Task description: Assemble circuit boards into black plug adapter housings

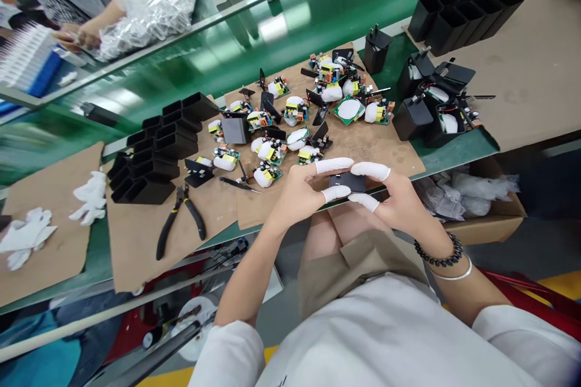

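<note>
Left hand (299, 190) and right hand (402, 196) pinch a small black part (349, 183) between white-covered fingertips at the worktop's (102, 248) near edge; circuit boards (296, 109) lie toward eleven o'clock, pliers (169, 225) toward nine.

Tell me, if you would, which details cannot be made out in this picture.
- Head view: the ends of the black case, covered by the fingers of the left hand and right hand.
- Head view: any print on the circuit boards, too small to read.
- Head view: what the co-worker's hands handle, blurred.
- Head view: the far end of the black housings, cut off by the top edge.
</note>
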`<state>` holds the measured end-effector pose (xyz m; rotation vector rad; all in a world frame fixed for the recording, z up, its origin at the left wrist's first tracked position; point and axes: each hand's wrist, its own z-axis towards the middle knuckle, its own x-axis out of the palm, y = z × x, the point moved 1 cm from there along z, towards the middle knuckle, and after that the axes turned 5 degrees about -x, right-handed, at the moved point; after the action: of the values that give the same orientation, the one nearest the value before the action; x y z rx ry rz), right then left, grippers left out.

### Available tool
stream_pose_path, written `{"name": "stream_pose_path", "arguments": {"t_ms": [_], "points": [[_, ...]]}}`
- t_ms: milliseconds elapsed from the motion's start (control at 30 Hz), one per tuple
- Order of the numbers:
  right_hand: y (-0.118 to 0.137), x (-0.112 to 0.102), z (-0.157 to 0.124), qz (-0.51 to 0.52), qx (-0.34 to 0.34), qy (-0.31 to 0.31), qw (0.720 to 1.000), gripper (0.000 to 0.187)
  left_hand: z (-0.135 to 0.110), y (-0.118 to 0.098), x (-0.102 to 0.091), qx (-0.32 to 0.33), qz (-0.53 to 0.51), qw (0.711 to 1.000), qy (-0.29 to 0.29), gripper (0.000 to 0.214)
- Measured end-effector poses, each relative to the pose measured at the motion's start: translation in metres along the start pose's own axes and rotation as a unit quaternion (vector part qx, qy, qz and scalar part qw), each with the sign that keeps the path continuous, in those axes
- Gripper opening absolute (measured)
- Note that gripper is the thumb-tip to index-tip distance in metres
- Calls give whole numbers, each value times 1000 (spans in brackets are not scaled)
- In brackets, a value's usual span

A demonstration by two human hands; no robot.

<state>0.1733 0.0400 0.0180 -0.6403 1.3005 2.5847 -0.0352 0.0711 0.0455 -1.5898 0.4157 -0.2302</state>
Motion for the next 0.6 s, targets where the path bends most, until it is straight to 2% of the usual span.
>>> {"name": "stream_pose_path", "arguments": {"t_ms": [100, 233, 333, 400, 500, 600], "points": [[-1, -1, 1, -4, -15, 23, 1000, 34, 3, -2, -10, 1, 23, 998, 56, 49], [-1, -3, 3, -7, -33, 34, 999, 28, 7, -8, -17, 33, 93, 991, 92, 45], [1, -5, 7, -9, -55, 30, 998, 30, 8, -10, -17, 45, 102, 989, 98, 45], [2, -6, 10, -19, -68, 36, 997, 24, 7, -10, -15, 56, 92, 989, 98, 48], [2, -8, 16, -45, -87, 59, 993, 13, 4, -7, -11, 83, 86, 990, 80, 50], [-2, -11, 20, -68, -90, 92, 989, 15, 0, -2, -6, 98, 84, 990, 55, 50]]}}
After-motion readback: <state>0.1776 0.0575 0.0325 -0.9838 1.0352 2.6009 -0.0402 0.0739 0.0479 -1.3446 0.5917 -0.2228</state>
